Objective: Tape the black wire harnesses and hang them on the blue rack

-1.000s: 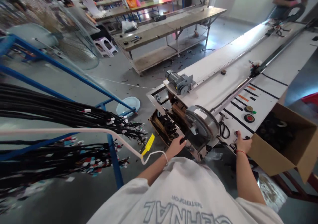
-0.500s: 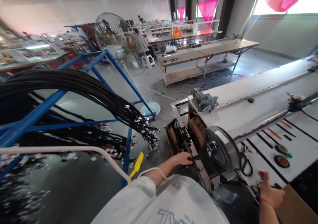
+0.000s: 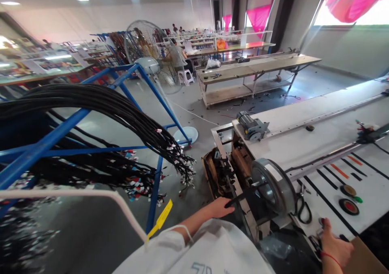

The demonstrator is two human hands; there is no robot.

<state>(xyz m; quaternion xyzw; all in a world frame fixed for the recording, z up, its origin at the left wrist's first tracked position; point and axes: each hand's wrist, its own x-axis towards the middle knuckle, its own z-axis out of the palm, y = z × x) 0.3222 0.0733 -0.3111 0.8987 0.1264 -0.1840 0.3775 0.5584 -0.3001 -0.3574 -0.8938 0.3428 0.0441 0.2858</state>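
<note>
My left hand [image 3: 223, 207] is closed, its fingers pinching the end of a black strip [image 3: 244, 194]. The strip stretches from there toward the hub of a large grey reel [image 3: 278, 189] bearing a white label, over a metal frame [image 3: 243, 205]. At the near edge of the white table [image 3: 331, 197], my right hand [image 3: 336, 245] is curled with its thumb raised, beside a small tool whose kind I cannot make out; what its fingers hold is hidden. Black-handled scissors [image 3: 304, 211] lie between the reel and that hand.
Black and orange strips and tape rolls [image 3: 349, 206] lie on the table; a motor [image 3: 252, 126] sits at its far left corner. An open cardboard box [image 3: 211, 173] stands below the frame. Leftward, a blue rack [image 3: 158, 185] carries black cable bundles [image 3: 121, 108], near a fan [image 3: 148, 65].
My left hand has moved slightly left and down relative to the frame, and the black strip now shows stretched between it and the reel. My right hand stays near the table edge.
</note>
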